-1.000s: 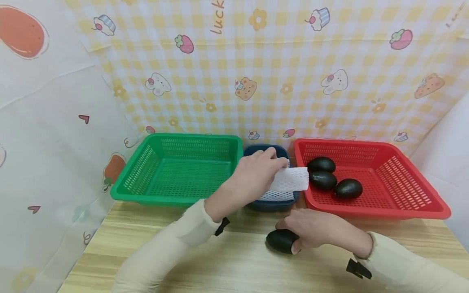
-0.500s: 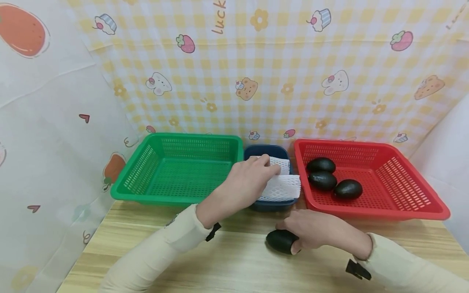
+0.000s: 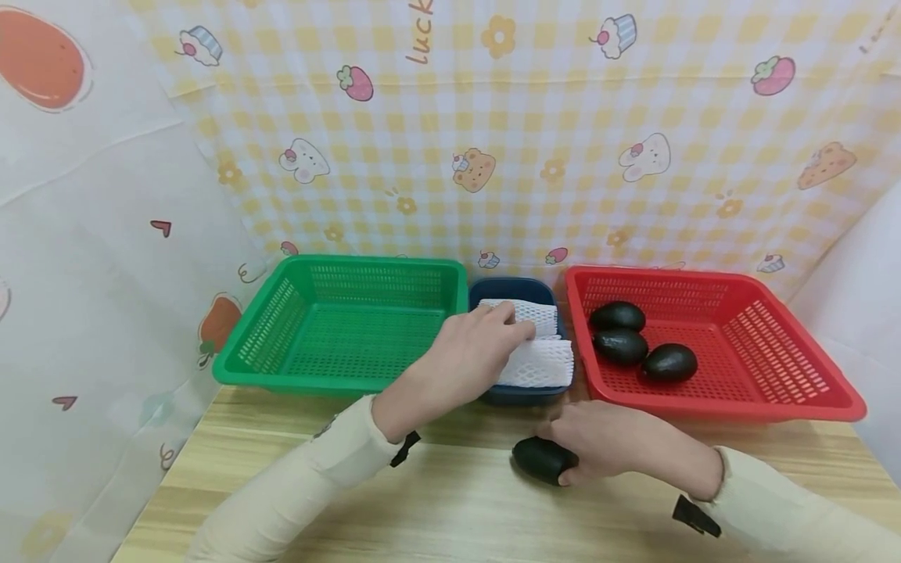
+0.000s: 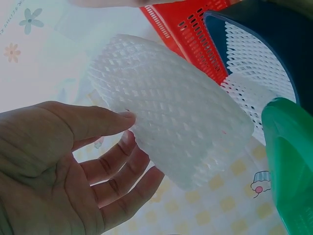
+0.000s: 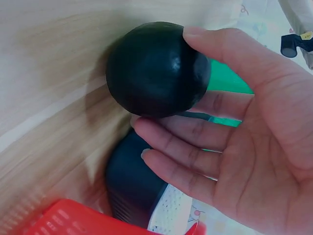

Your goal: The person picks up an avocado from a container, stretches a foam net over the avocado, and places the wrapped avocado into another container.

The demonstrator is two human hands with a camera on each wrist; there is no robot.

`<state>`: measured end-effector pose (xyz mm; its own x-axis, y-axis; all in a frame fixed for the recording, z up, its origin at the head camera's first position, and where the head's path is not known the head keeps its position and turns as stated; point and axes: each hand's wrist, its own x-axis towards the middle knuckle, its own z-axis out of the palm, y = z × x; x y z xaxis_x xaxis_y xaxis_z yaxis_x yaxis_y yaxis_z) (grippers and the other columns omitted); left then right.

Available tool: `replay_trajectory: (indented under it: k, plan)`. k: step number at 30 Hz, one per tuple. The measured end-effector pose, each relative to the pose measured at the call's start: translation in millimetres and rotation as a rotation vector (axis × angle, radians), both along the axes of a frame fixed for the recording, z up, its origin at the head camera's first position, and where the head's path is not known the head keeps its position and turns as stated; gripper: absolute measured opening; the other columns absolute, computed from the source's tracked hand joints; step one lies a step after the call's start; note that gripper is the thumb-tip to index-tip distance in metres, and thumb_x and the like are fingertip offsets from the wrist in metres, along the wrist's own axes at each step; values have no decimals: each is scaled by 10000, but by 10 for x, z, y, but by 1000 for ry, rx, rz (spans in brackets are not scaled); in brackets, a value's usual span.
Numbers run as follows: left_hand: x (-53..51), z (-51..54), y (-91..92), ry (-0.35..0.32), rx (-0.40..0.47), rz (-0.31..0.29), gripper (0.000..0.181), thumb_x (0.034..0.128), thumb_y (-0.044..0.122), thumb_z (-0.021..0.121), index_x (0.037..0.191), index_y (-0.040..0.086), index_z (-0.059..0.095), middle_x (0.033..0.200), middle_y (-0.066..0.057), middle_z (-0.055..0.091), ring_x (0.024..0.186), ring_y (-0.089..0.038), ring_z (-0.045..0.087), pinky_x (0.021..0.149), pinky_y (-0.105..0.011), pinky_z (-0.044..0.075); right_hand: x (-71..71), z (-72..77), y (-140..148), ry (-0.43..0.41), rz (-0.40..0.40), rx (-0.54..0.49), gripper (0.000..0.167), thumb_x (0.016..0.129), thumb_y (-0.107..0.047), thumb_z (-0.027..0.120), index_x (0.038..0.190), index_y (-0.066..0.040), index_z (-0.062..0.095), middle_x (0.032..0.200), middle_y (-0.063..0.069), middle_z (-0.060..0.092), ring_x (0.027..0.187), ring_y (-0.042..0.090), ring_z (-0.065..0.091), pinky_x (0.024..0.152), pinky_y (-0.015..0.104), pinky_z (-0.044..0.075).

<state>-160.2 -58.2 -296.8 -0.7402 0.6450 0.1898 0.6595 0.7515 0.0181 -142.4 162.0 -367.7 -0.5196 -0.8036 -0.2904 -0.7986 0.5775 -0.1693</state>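
Observation:
The left hand point(image 3: 473, 348) is over the dark blue bin, holding a white foam net sleeve point(image 3: 538, 363). In the left wrist view, thumb and fingers of the left hand point(image 4: 73, 156) pinch the near edge of the sleeve point(image 4: 171, 107). Around a dark avocado point(image 3: 540, 460) on the wooden table, the right hand point(image 3: 612, 442) has its thumb and fingers. The right wrist view shows the thumb of the right hand point(image 5: 244, 117) on top of the avocado point(image 5: 156, 71) and fingers beneath. More white sleeves point(image 3: 535, 314) lie in the bin point(image 3: 521, 397).
A green basket point(image 3: 352, 336) stands left of the bin, with nothing in it. To the right, a red basket point(image 3: 732, 407) holds three avocados point(image 3: 669, 363). A patterned cloth point(image 3: 521, 117) hangs behind. The wooden table point(image 3: 436, 500) extends in front.
The left hand has moved left and down, bringing the sleeve from near the red basket's edge back over the bin. The right hand and its avocado have barely moved.

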Motion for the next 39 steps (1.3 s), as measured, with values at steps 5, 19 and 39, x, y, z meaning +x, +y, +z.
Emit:
replay_trajectory:
  k: [5, 19, 39]
  plan:
    - [0, -18, -15, 6, -1, -6, 340, 938, 188, 750, 1271, 229, 697, 1065, -21, 610, 901, -180, 582, 642, -255, 527, -12, 46, 16, -38, -23, -32, 534, 769, -379, 895, 1233, -186, 718, 1001, -68, 680, 784, 63, 562, 689, 279, 499]
    - [-29, -67, -50, 34, 18, -24, 312, 938, 163, 746, 1245, 213, 714, 1046, -23, 623, 868, -168, 601, 618, -253, 530, -39, 321, 209, 83, -53, -148, 469, 785, -356, 881, 1155, -118, 718, 906, -79, 662, 720, 31, 570, 640, 249, 536]
    - [-39, -56, -93, 21, 59, -4, 269, 971, 168, 703, 1238, 203, 708, 1065, -18, 620, 863, -170, 583, 603, -252, 521, -214, 361, 361, 397, -167, -588, 434, 730, -273, 940, 1029, -234, 627, 822, -118, 496, 738, 52, 511, 565, 220, 476]
